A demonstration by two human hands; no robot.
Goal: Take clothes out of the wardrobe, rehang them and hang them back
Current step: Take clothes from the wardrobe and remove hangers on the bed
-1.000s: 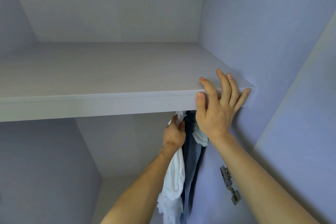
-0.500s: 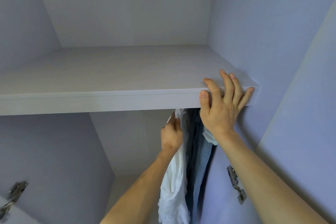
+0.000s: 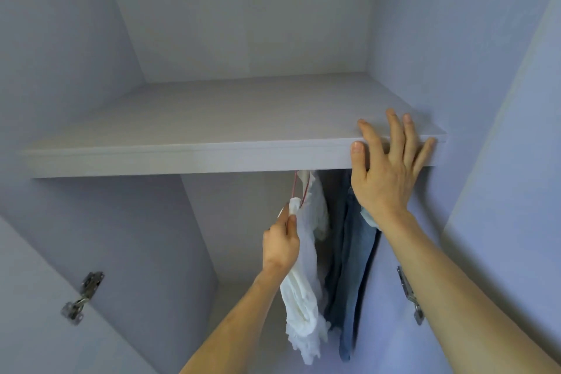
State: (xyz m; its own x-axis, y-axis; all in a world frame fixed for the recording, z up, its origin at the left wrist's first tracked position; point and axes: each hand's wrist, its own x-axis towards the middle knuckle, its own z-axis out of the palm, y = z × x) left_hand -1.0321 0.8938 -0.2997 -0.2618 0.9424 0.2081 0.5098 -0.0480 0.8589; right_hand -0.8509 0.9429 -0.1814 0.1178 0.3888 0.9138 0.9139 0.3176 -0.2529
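Observation:
A white frilly garment (image 3: 303, 288) hangs from a thin red hanger (image 3: 296, 188) under the wardrobe shelf (image 3: 188, 158). My left hand (image 3: 280, 243) pinches the garment's top by the hanger, below the shelf. To its right hang blue jeans (image 3: 349, 276) and a pale blue piece behind my right wrist. My right hand (image 3: 385, 167) rests flat on the shelf's front right corner, fingers straight over the top and thumb on the edge. The rail and the hanger hooks are hidden by the shelf.
The shelf top holds nothing. Wardrobe side walls close in left and right. A metal door hinge (image 3: 82, 297) sits on the left door and another hinge (image 3: 409, 294) on the right wall beside my right forearm.
My left hand has come down and away from the shelf's underside, drawing the white garment and its red hanger into sight. The view has tilted and pulled back. My right hand stays on the shelf.

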